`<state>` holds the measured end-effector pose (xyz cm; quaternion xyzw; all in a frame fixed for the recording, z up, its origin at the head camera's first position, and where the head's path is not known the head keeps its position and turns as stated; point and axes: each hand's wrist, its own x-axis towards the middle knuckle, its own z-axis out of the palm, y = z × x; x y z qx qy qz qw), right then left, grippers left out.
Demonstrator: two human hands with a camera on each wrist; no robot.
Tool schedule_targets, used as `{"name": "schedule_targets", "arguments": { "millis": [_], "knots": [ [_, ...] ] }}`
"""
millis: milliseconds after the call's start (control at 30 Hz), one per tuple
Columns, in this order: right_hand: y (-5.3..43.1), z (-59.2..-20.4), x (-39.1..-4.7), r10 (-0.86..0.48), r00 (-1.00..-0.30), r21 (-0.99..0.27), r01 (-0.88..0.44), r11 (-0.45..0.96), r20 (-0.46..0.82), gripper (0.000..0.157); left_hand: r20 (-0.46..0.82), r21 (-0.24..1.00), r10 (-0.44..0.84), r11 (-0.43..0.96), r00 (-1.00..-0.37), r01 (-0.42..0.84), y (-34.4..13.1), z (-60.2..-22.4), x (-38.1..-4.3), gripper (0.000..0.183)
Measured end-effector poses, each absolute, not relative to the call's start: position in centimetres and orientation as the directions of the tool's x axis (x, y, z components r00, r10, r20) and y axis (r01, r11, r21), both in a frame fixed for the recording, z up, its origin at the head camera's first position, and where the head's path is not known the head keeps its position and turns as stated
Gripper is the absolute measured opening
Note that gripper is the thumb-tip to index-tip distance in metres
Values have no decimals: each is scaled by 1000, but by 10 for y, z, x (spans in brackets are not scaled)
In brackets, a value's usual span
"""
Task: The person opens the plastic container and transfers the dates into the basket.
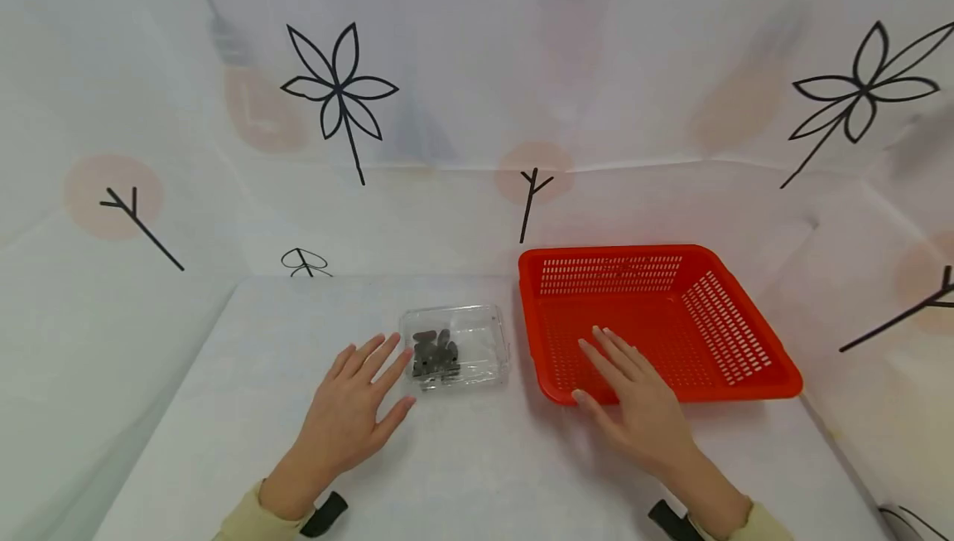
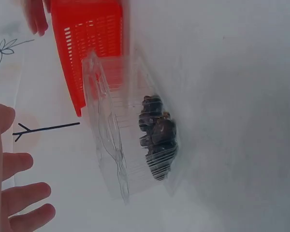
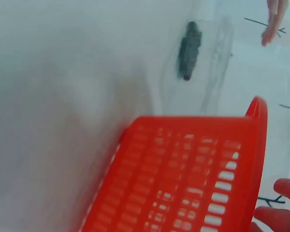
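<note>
A clear plastic box (image 1: 480,346) stands mid-table, with several small dark, lumpy pieces (image 1: 436,355) gathered in its left part; their kind is not plain. In the left wrist view the dark pieces (image 2: 158,137) show brownish-black through the ribbed wall. My left hand (image 1: 358,408) hovers just left of the box, fingers spread and holding nothing. To the right is a red plastic basket (image 1: 611,309) with slotted walls. Over its near rim my right hand (image 1: 641,408) reaches with straight fingers, holding nothing; whether it touches the rim cannot be told.
A white cloth covers the table (image 1: 477,466). Behind and at both sides hangs a pale curtain (image 1: 462,94) with black flower and twig drawings. Dark cables (image 1: 913,520) lie at the lower right corner. The basket stands close to the box's right side.
</note>
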<state>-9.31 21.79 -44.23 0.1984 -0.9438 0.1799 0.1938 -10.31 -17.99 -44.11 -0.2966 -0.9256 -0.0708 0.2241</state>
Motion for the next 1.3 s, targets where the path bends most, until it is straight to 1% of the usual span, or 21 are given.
{"name": "schedule_targets", "arguments": {
  "millis": [100, 167, 267, 467, 700, 900, 1000, 1100, 1200, 1300],
  "knots": [
    [208, -441, -94, -280, -851, -335, -447, 829, 444, 65, 499, 60, 491, 803, -714, 593, -179, -443, -103, 60],
    [201, -442, -96, -267, -849, -383, -458, 802, 456, 62, 528, 110, 464, 793, -711, 600, -177, -444, -103, 52],
    [190, -444, -99, -246, -849, -451, -469, 760, 468, 59, 554, 198, 412, 779, -724, 595, -175, -447, -103, 44],
    [165, -446, -105, -216, -842, -569, -501, 652, 494, 52, 559, 348, 294, 765, -775, 542, -171, -452, -105, 42],
    [134, -441, -114, -202, -844, -632, -511, 582, 497, 50, 568, 449, 186, 746, -802, 491, -168, -462, -114, 40],
    [106, -439, -123, -198, -844, -713, -529, 461, 498, 47, 546, 555, 92, 705, -833, 441, -169, -473, -123, 40],
    [92, -441, -128, -180, -855, -742, -513, 432, 486, 47, 523, 614, 47, 671, -851, 414, -170, -476, -128, 40],
    [79, -444, -132, -164, -879, -766, -472, 436, 448, 48, 476, 676, 6, 637, -879, 371, -170, -478, -133, 40],
    [69, -448, -135, -139, -901, -774, -426, 469, 412, 51, 431, 726, -25, 603, -902, 331, -170, -481, -138, 39],
    [62, -454, -137, -102, -910, -766, -395, 507, 402, 52, 396, 769, -43, 560, -917, 307, -169, -484, -142, 40]
  ]
}}
